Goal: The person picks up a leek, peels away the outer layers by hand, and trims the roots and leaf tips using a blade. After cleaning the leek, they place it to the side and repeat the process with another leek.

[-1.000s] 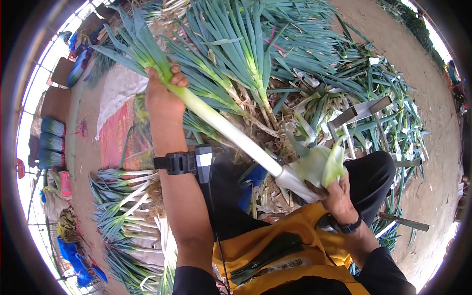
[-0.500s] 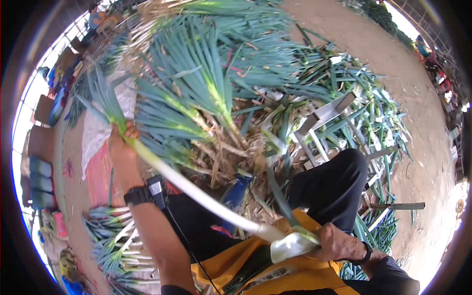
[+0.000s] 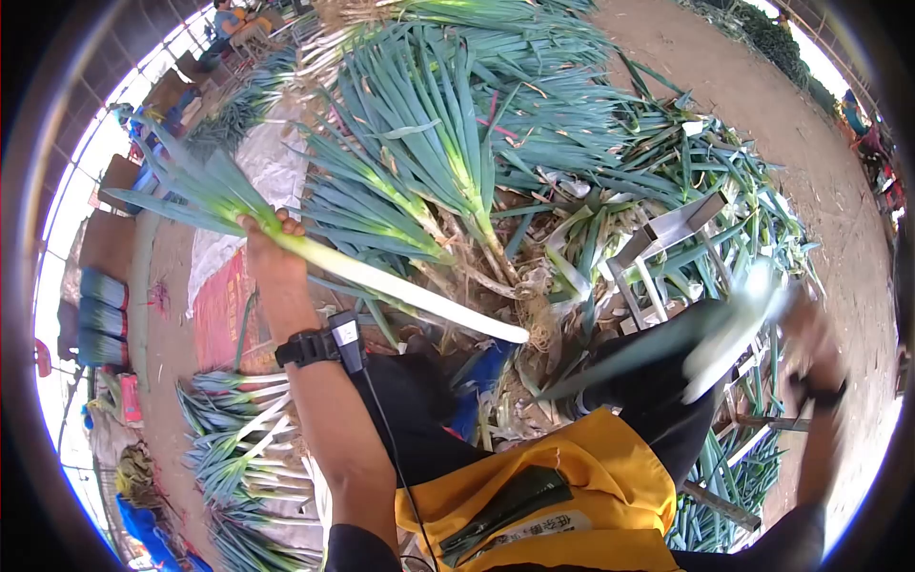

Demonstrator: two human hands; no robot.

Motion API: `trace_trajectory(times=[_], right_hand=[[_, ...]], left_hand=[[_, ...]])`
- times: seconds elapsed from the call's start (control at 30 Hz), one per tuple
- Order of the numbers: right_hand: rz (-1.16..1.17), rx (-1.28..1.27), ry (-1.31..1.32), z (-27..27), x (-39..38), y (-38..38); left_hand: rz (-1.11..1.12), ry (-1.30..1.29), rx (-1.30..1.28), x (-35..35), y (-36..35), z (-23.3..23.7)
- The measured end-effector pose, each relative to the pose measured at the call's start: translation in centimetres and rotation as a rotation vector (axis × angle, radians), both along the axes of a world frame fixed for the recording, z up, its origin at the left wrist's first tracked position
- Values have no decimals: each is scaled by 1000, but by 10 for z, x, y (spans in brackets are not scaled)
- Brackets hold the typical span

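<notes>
My left hand (image 3: 272,250) is closed around a long green onion (image 3: 419,294), gripping it where the white stalk meets the green leaves. Its bare white end points right, over my lap. At the right, my right hand (image 3: 810,329) is smeared by motion, so its fingers cannot be made out. Against that hand is a stripped outer leaf (image 3: 720,353), also blurred, with a pale sheath and a long green blade trailing left. Unpeeled green onions (image 3: 457,181) with brown roots lie in a heap ahead of me.
A metal stand (image 3: 667,229) rises beside my right knee among discarded leaves (image 3: 743,191). White-stalked onions (image 3: 253,439) lie in a row at lower left, near a red-and-white sack (image 3: 229,310). Another person (image 3: 229,24) sits far off at upper left.
My right hand has swung up and right from my lap with the stripped leaf, away from the onion's end. My left hand still holds the onion, whose stalk now shows clean white.
</notes>
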State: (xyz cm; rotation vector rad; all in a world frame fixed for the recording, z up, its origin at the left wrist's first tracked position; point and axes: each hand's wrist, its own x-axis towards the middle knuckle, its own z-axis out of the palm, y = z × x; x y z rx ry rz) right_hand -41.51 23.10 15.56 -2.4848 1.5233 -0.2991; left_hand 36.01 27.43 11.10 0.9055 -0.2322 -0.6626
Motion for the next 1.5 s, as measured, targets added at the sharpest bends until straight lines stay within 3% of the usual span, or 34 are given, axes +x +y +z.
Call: trace_trajectory(times=[0.07,0.1,0.17,0.23,0.27,0.33,0.37,0.4,0.43,0.47,0.5,0.6,0.63,0.67,0.7,0.83,0.93,0.97,1.07,1.1,1.2,1.23,1.3,1.33,1.5], right_hand=[[-89,-493,39,55,-62,-135],[-15,-978,266,75,-97,-209],[-386,-1196,257,139,-56,-217],[-307,-1211,62,157,45,-166],[-222,-1097,-41,153,100,-136],[-121,-168,-322,84,85,-179],[324,102,-564,76,202,-81],[265,124,-345,51,262,-49],[443,234,-497,25,294,-31],[441,316,-443,-1,322,-18],[585,280,-469,-30,341,-10],[509,422,-523,-101,400,17],[462,500,-539,-109,418,27],[437,311,-603,-107,437,36],[449,311,-605,-114,447,39],[206,469,-824,-126,464,43],[283,1157,-970,-128,447,34],[269,1158,-965,-124,442,35],[359,1686,-1126,-105,425,40],[347,1686,-1125,-103,421,43],[448,1090,-992,-106,424,52],[446,1090,-990,-106,425,56],[351,468,-776,-105,426,67],[333,328,-757,-108,429,70],[179,58,-725,-116,438,75]], left_hand=[[1,-14,6,-10,2,4],[-3,-33,5,-15,4,6],[20,-47,17,-22,6,11],[34,-48,36,-26,6,15],[32,-53,14,-27,6,15],[22,-55,22,-30,3,15],[4,-57,14,-31,1,16],[-35,-69,-23,-30,0,13],[-29,-81,-25,-32,-2,11],[-42,-45,-26,-36,-4,11],[-54,-9,-28,-39,-7,11],[-127,53,-38,-43,-14,4],[-111,47,-42,-45,-15,4],[-152,76,-61,-48,-16,4],[-195,107,-79,-50,-17,3],[-295,46,-199,-56,-15,6],[-379,117,-277,-53,-17,6],[-401,140,-319,-55,-18,7],[-465,179,-402,-64,-16,13],[-459,163,-425,-68,-15,17],[-416,230,-455,-69,-14,12],[-416,224,-484,-68,-15,12],[-361,224,-454,-69,-16,10],[-307,221,-423,-69,-16,12],[-229,192,-370,-68,-16,8]])
